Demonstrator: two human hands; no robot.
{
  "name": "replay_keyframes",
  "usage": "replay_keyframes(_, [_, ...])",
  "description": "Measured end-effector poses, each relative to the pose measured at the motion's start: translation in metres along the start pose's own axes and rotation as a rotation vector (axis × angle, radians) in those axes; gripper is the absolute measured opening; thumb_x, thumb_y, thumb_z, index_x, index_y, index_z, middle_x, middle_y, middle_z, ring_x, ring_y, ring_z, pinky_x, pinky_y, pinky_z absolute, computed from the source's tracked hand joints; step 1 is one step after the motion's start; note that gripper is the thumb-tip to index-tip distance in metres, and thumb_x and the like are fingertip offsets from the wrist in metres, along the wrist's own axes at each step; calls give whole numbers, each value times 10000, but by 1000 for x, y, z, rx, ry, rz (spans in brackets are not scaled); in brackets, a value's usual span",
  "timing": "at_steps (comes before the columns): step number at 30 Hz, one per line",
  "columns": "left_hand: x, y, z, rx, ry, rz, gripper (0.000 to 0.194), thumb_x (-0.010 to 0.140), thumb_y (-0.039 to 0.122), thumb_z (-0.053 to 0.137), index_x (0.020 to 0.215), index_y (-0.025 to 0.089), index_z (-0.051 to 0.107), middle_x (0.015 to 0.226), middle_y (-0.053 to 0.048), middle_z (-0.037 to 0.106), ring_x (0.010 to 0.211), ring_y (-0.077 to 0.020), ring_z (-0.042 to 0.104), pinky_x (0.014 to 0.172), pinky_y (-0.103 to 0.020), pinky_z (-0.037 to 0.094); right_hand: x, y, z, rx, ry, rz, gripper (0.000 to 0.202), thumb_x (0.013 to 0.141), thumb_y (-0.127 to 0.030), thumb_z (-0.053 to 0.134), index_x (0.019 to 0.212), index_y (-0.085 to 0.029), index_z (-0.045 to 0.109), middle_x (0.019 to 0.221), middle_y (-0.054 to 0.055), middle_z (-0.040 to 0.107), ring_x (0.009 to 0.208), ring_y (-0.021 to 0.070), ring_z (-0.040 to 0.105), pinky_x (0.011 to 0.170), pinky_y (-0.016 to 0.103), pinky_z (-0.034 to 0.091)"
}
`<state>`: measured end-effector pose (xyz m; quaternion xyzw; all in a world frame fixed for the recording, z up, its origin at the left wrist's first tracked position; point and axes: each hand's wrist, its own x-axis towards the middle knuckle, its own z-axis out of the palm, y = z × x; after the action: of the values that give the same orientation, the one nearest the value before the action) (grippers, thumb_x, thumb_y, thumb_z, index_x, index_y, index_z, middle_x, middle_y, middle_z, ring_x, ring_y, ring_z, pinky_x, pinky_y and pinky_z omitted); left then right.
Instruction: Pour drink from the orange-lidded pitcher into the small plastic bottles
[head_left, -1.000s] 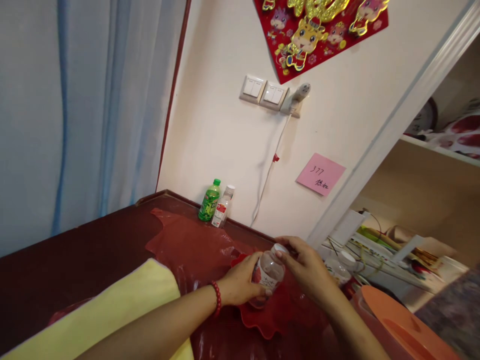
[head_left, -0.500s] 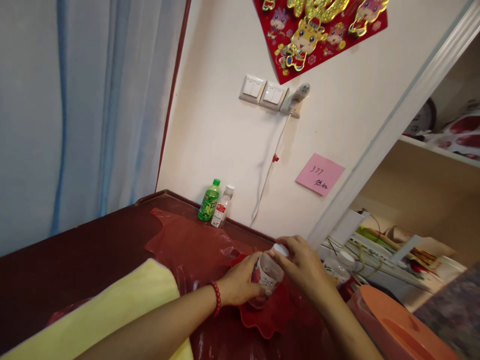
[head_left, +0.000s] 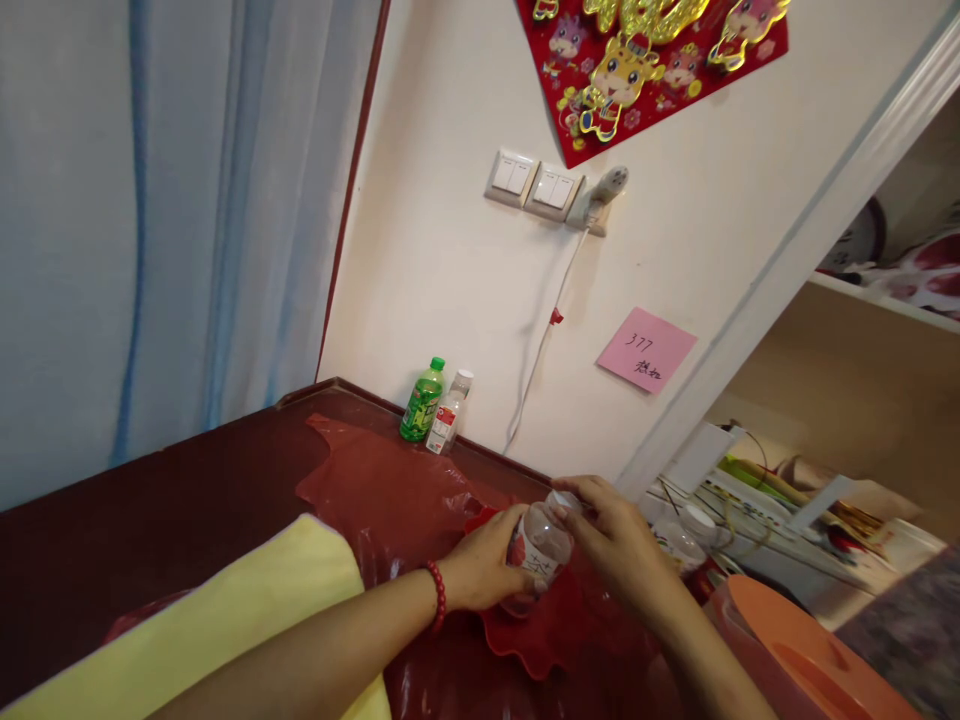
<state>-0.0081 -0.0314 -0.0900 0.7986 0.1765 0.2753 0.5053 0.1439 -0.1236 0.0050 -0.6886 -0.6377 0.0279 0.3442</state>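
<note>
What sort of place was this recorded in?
Probably a room in a home, judging by the blue curtain, the festive red wall decoration and the cluttered shelf.

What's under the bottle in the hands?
A red, wavy-edged dish-like piece shows below the bottle. The left hand and bottle hide its middle, so I can't tell whether the base touches it.

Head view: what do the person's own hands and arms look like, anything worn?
The left hand and right hand are ungloved; no sleeves show on the forearms. A red beaded bracelet circles the left wrist; the right shows none.
</note>
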Motion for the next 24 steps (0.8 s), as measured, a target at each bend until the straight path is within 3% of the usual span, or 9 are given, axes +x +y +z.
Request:
replay_keyframes(12, [0,-4,0,-16,-2,23,747,647,269,786,1331,254,483,1258,-69,597,1129,-277,564,989,-384,428,-6,6,3,-81,54,5,414,837,-488,556,1082,-180,683,1079,104,658,1005,258,603,888,396,469])
replay_keyframes(18, [0,-4,1,-31,3,39,781,635,252,786,1349,238,469,1302,-89,581,1175,-292,542,1022,-400,410,-12,6,0,-96,38,-75,428,965,-439,367,1158,-195,661,1181,81,657,1122,215,574,987,363,428])
replay_keyframes(24, [0,-3,1,-48,-4,39,769,637,227,774,1344,247,474,1286,-75,592,1156,-283,555,1015,-396,416,-8,12,-1,-249,102,-11,371,891,-541,509,973,-237,705,986,86,690,952,280,605,842,418,451])
